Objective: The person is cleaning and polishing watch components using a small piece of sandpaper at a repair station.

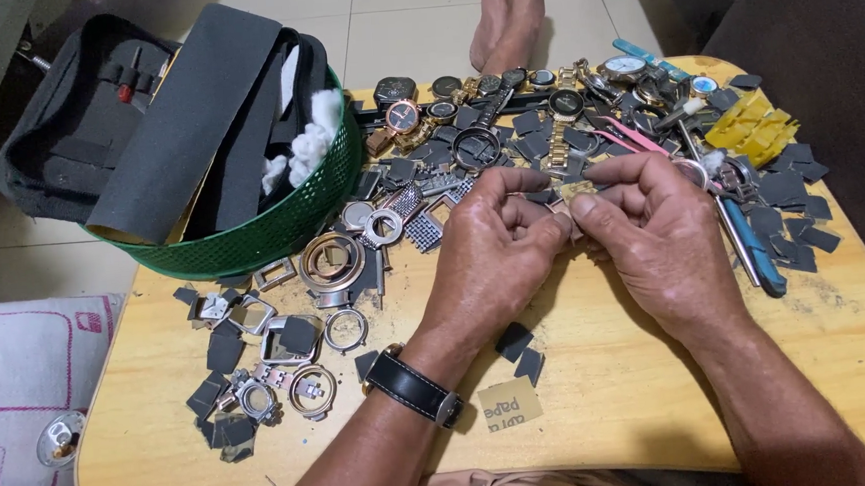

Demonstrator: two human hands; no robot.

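My left hand (498,244) and my right hand (652,230) meet over the middle of a small wooden table (661,379). Both pinch a small gold-coloured watch part (577,191) between thumbs and fingertips. Its shape is mostly hidden by my fingers. A black-strapped wristwatch (411,386) sits on my left wrist. Several watch cases and bezels (329,264) lie just left of my left hand. Small squares of dark sandpaper (517,346) lie under my left forearm.
A green mesh basket (281,227) with dark sheets and cotton stands at the back left. Several watches (504,98) line the far edge. Pink tweezers (636,140), a blue-handled tool (753,253), yellow pieces (751,125) lie right. A bare foot (509,13) rests beyond the table.
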